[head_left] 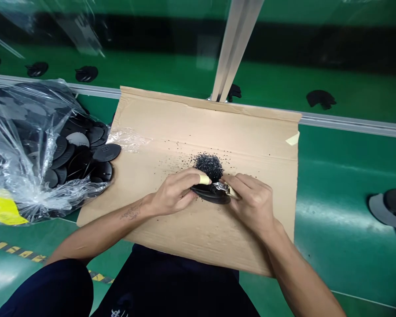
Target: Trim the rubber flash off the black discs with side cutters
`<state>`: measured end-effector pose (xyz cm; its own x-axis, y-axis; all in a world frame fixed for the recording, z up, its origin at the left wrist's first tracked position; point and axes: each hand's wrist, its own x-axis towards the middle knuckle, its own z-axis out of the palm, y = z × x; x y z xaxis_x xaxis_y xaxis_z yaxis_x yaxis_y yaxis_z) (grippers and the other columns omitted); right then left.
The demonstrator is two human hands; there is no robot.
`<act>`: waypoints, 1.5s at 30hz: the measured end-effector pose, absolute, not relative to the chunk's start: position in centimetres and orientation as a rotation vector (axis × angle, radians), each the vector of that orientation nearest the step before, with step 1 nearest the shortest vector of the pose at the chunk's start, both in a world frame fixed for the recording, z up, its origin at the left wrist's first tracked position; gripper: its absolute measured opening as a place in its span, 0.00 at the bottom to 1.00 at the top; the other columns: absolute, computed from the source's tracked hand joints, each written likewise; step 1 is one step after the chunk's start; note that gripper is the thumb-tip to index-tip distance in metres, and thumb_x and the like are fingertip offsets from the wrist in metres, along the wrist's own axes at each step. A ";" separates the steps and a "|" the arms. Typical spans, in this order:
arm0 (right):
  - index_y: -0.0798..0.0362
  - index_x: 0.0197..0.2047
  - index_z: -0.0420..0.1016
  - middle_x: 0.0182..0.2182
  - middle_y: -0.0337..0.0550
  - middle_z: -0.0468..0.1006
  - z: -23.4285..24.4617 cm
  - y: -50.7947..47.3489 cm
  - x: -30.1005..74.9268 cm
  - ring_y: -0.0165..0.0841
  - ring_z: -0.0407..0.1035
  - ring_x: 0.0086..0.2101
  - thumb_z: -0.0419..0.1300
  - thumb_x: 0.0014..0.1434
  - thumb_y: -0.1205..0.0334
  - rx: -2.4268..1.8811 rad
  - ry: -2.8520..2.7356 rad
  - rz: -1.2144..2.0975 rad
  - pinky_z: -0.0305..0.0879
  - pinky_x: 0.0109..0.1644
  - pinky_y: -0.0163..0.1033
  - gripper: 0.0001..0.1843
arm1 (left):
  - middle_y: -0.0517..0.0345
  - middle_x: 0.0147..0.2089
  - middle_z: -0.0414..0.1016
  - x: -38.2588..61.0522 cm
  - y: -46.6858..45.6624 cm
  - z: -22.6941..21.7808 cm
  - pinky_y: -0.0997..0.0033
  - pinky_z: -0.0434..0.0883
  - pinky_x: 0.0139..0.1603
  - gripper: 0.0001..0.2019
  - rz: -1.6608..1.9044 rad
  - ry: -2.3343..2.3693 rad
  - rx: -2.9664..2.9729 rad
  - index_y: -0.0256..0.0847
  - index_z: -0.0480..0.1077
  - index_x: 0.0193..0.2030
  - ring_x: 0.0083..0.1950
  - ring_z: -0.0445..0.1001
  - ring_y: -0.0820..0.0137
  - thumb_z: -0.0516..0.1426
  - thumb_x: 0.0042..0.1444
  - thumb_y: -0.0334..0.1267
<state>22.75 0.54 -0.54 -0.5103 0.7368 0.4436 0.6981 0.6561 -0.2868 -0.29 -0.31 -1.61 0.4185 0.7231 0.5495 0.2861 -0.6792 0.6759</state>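
Observation:
My left hand (180,190), with yellow tape round a finger, grips a black round plastic disc (213,196) by its left side. In my right hand (251,196) is a pair of small metal nippers (221,187), its jaws at the disc's upper edge. Whether the jaws are closed on the plastic I cannot tell. Just beyond the disc, a heap of small black plastic bits (209,166) lies on the cardboard sheet (171,229), with loose bits scattered around it.
At the left, a clear plastic bag (36,171) spills several black discs (107,152) onto the cardboard's edge. Grey and black discs (387,211) lie on the green floor at right. Behind the cardboard runs a metal-framed glass panel with a post (236,48).

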 end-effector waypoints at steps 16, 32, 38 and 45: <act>0.52 0.49 0.76 0.40 0.46 0.81 -0.5 1.3 22.7 0.38 0.73 0.40 0.62 0.63 0.67 -1.178 -2.146 0.619 0.67 0.42 0.42 0.10 | 0.50 0.46 0.78 -0.4 0.0 -1.9 0.69 0.79 0.44 0.13 1.164 1.086 2.279 0.37 0.71 0.56 0.45 0.78 0.68 0.55 0.66 0.29; 0.53 0.39 0.75 0.27 0.40 0.73 0.0 -0.1 21.8 0.32 0.62 0.30 0.51 0.68 0.75 -0.735 -2.335 0.174 0.56 0.35 0.40 0.14 | 0.55 0.35 0.75 -2.9 1.3 3.2 0.71 0.69 0.37 0.11 0.568 0.825 2.113 0.39 0.75 0.40 0.37 0.72 0.70 0.54 0.71 0.40; 0.54 0.49 0.75 0.31 0.44 0.76 -0.9 1.1 22.2 0.34 0.66 0.32 0.56 0.65 0.76 -0.792 -2.235 0.164 0.59 0.35 0.40 0.13 | 0.51 0.39 0.78 -7.3 7.9 4.5 0.64 0.70 0.48 0.09 0.582 1.171 2.538 0.39 0.76 0.42 0.42 0.73 0.64 0.55 0.69 0.37; 0.54 0.47 0.75 0.32 0.44 0.76 -1.8 1.5 22.5 0.35 0.67 0.32 0.56 0.61 0.78 -0.801 -2.237 0.148 0.61 0.35 0.40 0.15 | 0.44 0.53 0.80 -11.2 20.6 5.1 0.58 0.68 0.60 0.12 0.600 2.114 2.204 0.35 0.78 0.47 0.55 0.75 0.58 0.54 0.64 0.30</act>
<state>22.48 1.46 -1.84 -0.5291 0.5878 0.6120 0.5023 0.7982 -0.3325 -11.25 20.63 5.10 0.0036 0.9674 0.2532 0.9561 -0.0775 0.2825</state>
